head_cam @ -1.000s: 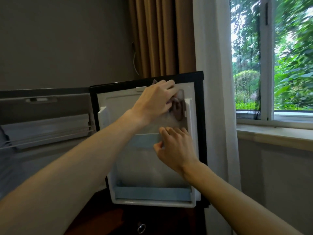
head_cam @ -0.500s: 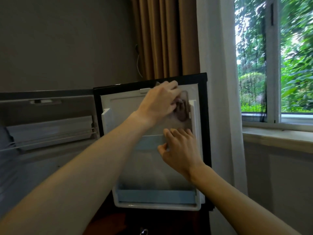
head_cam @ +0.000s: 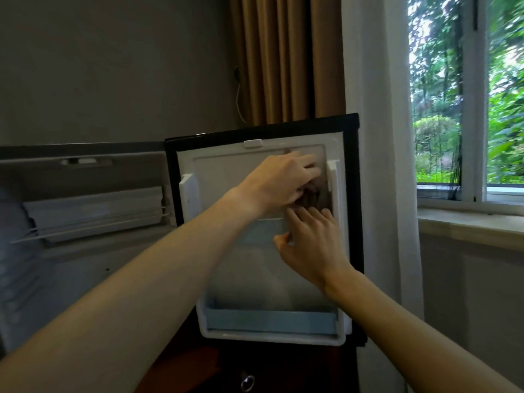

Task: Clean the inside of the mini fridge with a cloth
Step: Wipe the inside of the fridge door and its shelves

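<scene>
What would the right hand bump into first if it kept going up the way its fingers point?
Probably the dark cloth that the left hand presses on the open fridge door; the right hand has its fingertips just below it. Depth is unclear.

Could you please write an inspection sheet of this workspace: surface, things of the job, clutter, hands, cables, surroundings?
Surface: inner panel of the open fridge door, white, with a pale blue lower shelf.
Job's things: dark cloth, pressed on the door's upper right part; fridge interior open at left, wire rack visible.
Clutter: nothing seen.
Hands: left hand grips the cloth; right hand lies just below it, fingers on the door panel, holding nothing that I can see.
Cables: one thin cable hangs on the wall beside the brown curtain.
Surroundings: white curtain, window with greenery outside, dark wooden cabinet under the fridge.
</scene>
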